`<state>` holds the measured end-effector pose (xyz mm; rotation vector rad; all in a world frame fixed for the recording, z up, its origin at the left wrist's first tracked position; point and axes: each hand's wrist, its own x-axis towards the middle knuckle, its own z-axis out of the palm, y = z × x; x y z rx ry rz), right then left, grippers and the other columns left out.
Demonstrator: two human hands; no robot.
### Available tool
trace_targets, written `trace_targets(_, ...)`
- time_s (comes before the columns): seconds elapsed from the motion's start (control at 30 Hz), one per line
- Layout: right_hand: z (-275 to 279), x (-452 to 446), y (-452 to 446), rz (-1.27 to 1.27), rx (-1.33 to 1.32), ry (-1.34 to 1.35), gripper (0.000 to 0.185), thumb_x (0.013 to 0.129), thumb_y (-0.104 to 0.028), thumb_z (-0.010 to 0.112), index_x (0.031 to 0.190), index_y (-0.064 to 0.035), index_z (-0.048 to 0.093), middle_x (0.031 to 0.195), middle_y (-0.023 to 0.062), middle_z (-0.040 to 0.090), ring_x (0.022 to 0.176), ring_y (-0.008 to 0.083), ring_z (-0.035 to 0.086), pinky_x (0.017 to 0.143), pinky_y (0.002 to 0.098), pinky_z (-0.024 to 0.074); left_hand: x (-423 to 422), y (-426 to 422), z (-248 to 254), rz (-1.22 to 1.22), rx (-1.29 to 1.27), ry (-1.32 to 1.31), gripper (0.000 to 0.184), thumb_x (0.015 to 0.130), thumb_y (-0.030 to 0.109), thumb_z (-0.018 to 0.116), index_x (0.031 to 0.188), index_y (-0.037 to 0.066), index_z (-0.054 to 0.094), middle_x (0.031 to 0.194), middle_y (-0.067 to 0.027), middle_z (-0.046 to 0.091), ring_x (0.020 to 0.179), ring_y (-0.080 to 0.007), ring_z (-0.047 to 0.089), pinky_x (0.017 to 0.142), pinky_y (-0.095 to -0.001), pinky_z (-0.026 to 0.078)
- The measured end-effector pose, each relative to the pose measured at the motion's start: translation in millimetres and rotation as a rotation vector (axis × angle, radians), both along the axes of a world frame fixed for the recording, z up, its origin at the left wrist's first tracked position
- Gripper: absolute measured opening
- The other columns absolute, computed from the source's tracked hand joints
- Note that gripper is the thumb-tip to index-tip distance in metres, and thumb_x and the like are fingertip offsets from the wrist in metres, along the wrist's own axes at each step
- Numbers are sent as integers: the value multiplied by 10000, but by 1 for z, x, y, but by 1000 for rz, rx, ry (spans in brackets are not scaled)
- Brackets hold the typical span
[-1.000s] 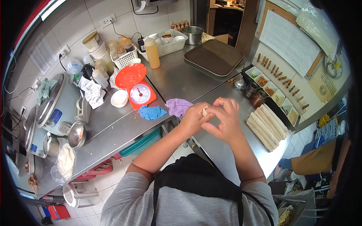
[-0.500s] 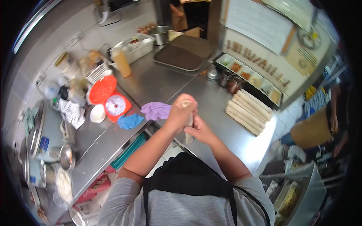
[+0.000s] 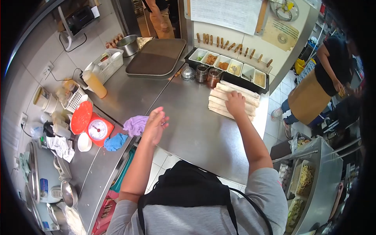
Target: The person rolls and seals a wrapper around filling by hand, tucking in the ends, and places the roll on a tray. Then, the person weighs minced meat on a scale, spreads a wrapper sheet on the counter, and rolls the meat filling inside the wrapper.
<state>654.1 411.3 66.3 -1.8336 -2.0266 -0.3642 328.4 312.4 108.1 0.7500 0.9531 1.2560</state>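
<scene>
My right hand [image 3: 235, 103] lies on top of a row of pale, rolled flatbread wraps [image 3: 219, 104] on the right side of the steel counter. Its fingers are somewhat apart, resting on the rolls rather than wrapped round one. My left hand [image 3: 155, 126] is raised over the counter's left part, palm turned inward, fingers loosely bent and holding nothing. Close beside it is a crumpled purple cloth [image 3: 135, 125], with a blue cloth [image 3: 115, 141] a little farther left.
A black topping rack [image 3: 231, 68] stands behind the wraps, with spice jars [image 3: 207, 75] at its front. A brown tray [image 3: 156, 56] lies at the back. To the left are an orange kitchen scale [image 3: 98, 129] and a sauce bottle [image 3: 94, 84]. Another person [image 3: 313, 86] stands at right.
The pale roll that both hands held in front of my body is out of them. My right hand has moved right onto the wraps; my left has let go and moved left.
</scene>
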Motion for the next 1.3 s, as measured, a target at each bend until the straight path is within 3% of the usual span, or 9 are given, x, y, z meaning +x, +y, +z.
trace_targets(0.2,-34,-2,1,10,238,27,272,747,-155,514,997,-159,621,984,55,543,992,251,467,883,447,318,-66,-35,-16,180,-60,22,345,832,325,584,1101,147,462,973,16,486,895,-149,504,725,-299,392)
trace_targets(0.3,-17,-30,-10,128,265,107,322,689,-138,586,1010,-145,600,1002,81,539,1000,270,460,882,443,316,-117,-66,-32,335,-99,0,341,824,345,588,1072,145,470,960,15,509,865,-154,514,713,-305,398)
trace_targets(0.47,-30,-129,-12,665,234,342,300,720,-120,608,1016,-73,590,1054,181,524,993,346,483,851,448,378,-204,-145,-64,681,-133,-62,373,806,379,602,1070,151,470,958,-13,516,836,-155,521,706,-307,405)
trace_targets(0.6,-16,-244,-53,1017,11,502,223,737,-45,573,959,-30,591,978,160,535,938,328,507,808,395,403,-247,-225,-47,1060,-167,-89,427,818,414,575,1114,172,385,970,-52,516,853,-182,525,691,-328,416)
trace_targets(0.8,-6,-386,-124,1404,-250,515,185,737,-34,567,919,-19,594,908,147,547,872,306,532,779,363,419,-334,-368,-71,1511,-96,-449,630,784,515,566,1202,172,243,1103,-165,423,825,-268,521,670,-363,420)
trace_targets(0.93,12,-495,-189,1624,-301,548,173,722,-20,572,894,-18,597,880,142,558,842,302,543,759,352,430,-404,-441,-87,1574,-189,-425,682,778,540,553,1251,189,208,1106,-169,410,806,-273,520,629,-376,429)
trace_targets(1.07,36,-591,-263,1811,-371,586,178,711,0,577,887,-21,598,856,136,564,814,287,554,733,339,440,-436,-497,-70,1679,-254,-208,659,812,432,562,1304,126,249,1014,-136,465,723,-211,526,581,-326,438)
trace_targets(1.2,50,-649,-320,1931,-418,584,169,707,9,581,872,-22,600,834,135,568,786,274,563,706,330,448,-462,-574,-60,2054,-338,670,548,791,227,588,1247,41,347,921,-111,516,729,-157,527,590,-290,445)
trace_targets(1.3,46,-676,-344,1953,-479,537,157,705,10,581,857,-23,601,829,132,572,772,276,568,699,330,449,-503,-618,-74,1909,-666,1372,448,736,237,642,1116,42,506,968,-138,547,809,-252,545,716,-347,445)
